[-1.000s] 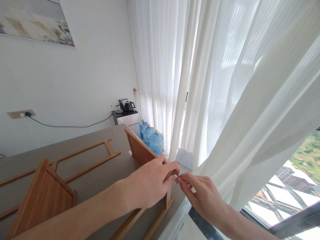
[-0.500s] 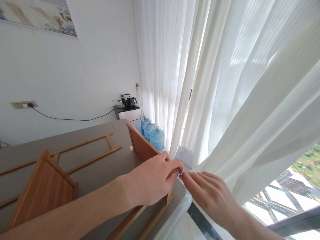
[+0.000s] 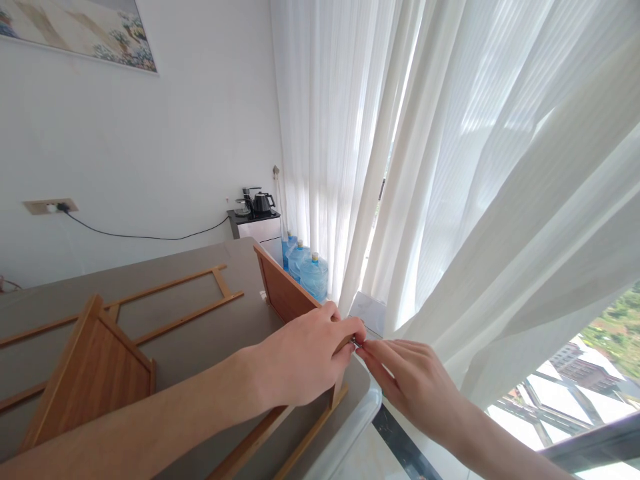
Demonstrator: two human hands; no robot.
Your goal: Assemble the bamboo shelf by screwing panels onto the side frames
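Observation:
My left hand (image 3: 310, 357) is closed round the near corner of an upright wooden panel (image 3: 285, 283), close to the table's edge. At that corner a small shiny metal piece (image 3: 356, 343) pokes out; it looks like a screw or the end of a key, too small to tell. The fingertips of my right hand (image 3: 417, 380) pinch it, thumb and forefinger together. Below my left hand, wooden rails (image 3: 310, 440) lie on the table. A second wooden panel (image 3: 103, 373) stands tilted at the left, partly behind my left forearm.
A ladder-like wooden frame (image 3: 190, 320) lies on the grey-brown table (image 3: 200, 257), whose pale rounded edge (image 3: 367, 407) is at my right. Beyond stand blue water bottles (image 3: 314, 277) and a cabinet (image 3: 260, 230) with a kettle (image 3: 263, 202). White curtains (image 3: 450, 167) hang at the right.
My right hand has turned a little at the metal piece, its fingers now straighter and closer together. My left hand keeps its grip on the panel corner.

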